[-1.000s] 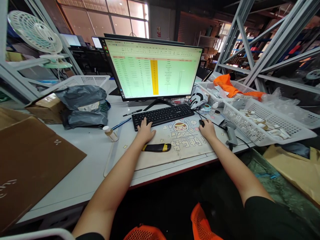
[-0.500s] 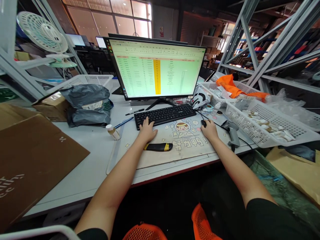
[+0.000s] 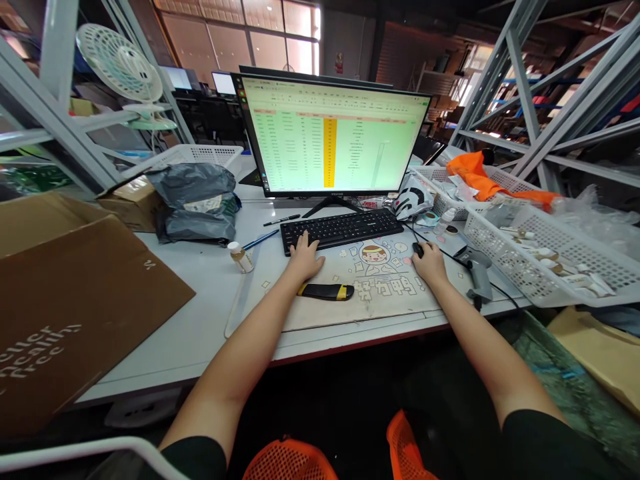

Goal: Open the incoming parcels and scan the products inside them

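Observation:
My left hand (image 3: 305, 259) rests with its fingers apart on the left end of a black keyboard (image 3: 345, 229). My right hand (image 3: 430, 263) is closed over a small black computer mouse (image 3: 417, 249), mostly hidden under the fingers. Both hands lie on a pale desk mat (image 3: 380, 303) printed with a cartoon figure. A black and yellow utility knife (image 3: 327, 292) lies just below my left hand, one end hidden by the wrist. Behind the keyboard stands a monitor (image 3: 290, 147) showing a spreadsheet with one yellow column.
At left are an open cardboard box (image 3: 100, 300), a grey plastic parcel (image 3: 195, 207) and a small white-capped bottle (image 3: 241, 259). A blue pen (image 3: 261, 239) lies near the keyboard. On the right are a barcode scanner (image 3: 481, 280) and a white basket (image 3: 530, 263) of small bottles.
The whole view has shifted, so the desk and its things appear a little further right. Both hands keep their places on the keyboard and mouse.

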`<state>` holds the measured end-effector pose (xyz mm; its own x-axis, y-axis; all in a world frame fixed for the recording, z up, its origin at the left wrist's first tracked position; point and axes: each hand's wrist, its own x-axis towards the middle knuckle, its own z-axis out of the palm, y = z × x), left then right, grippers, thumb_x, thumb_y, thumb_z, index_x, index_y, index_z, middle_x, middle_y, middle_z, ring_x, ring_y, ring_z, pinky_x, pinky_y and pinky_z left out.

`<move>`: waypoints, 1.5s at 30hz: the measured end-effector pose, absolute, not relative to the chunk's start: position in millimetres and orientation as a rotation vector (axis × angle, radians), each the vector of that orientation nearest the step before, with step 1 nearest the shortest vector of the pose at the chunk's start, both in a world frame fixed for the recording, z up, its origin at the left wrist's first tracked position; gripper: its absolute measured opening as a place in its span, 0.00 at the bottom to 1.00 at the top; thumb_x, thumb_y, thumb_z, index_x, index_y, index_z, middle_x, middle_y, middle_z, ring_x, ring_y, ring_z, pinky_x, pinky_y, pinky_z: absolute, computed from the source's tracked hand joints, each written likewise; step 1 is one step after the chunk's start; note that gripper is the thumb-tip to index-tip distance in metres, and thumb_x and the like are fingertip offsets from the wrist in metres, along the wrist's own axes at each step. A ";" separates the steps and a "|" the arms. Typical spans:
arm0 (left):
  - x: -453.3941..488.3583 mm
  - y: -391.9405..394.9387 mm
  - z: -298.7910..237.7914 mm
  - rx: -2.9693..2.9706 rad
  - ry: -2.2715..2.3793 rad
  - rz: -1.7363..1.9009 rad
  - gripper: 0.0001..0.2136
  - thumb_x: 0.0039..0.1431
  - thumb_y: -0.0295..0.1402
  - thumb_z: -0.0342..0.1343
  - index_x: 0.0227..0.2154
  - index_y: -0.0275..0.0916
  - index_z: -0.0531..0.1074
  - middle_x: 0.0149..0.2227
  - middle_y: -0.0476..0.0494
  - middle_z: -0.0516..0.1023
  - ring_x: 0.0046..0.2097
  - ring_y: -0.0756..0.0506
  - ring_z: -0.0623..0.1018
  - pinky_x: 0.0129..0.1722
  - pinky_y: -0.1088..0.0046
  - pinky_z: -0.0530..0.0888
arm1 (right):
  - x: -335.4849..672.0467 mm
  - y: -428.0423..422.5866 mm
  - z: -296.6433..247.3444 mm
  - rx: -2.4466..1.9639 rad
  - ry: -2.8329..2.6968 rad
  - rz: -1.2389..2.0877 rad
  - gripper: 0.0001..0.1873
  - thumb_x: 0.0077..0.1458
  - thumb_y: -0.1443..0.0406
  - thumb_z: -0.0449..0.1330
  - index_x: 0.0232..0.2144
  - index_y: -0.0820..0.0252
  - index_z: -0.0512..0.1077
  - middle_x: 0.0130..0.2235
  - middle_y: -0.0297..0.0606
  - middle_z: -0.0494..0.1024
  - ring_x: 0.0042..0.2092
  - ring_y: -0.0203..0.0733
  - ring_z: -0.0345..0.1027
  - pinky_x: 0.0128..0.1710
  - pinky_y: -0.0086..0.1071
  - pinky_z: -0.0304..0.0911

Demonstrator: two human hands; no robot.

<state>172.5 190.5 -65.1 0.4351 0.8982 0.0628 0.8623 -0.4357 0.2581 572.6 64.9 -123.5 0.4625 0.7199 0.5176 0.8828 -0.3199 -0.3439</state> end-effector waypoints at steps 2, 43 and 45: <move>172.3 190.4 -65.3 2.496 1.549 0.290 0.31 0.70 0.41 0.55 0.73 0.36 0.63 0.80 0.26 0.41 0.79 0.27 0.49 0.75 0.39 0.54 | 572.7 65.0 -123.5 -2.124 -1.330 -0.361 0.29 0.57 0.62 0.56 0.58 0.69 0.77 0.60 0.61 0.73 0.59 0.63 0.68 0.65 0.55 0.63; 171.7 195.0 -71.8 2.508 1.552 0.323 0.31 0.69 0.42 0.56 0.72 0.37 0.65 0.80 0.28 0.43 0.79 0.27 0.50 0.75 0.39 0.55 | 570.8 64.6 -121.9 -2.135 -1.319 -0.358 0.28 0.59 0.62 0.56 0.58 0.67 0.77 0.60 0.60 0.73 0.60 0.62 0.68 0.64 0.54 0.64; 171.6 195.1 -72.1 2.509 1.551 0.324 0.31 0.69 0.42 0.56 0.72 0.38 0.65 0.80 0.29 0.43 0.79 0.27 0.50 0.75 0.39 0.55 | 570.9 64.5 -122.0 -2.131 -1.320 -0.363 0.28 0.59 0.62 0.56 0.58 0.67 0.77 0.60 0.59 0.73 0.60 0.62 0.68 0.64 0.54 0.64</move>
<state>171.6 195.1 -72.1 0.4342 0.8961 0.0926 0.8583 -0.4427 0.2595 570.9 64.5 -122.0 0.4682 0.7165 0.5172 0.8802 -0.3262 -0.3449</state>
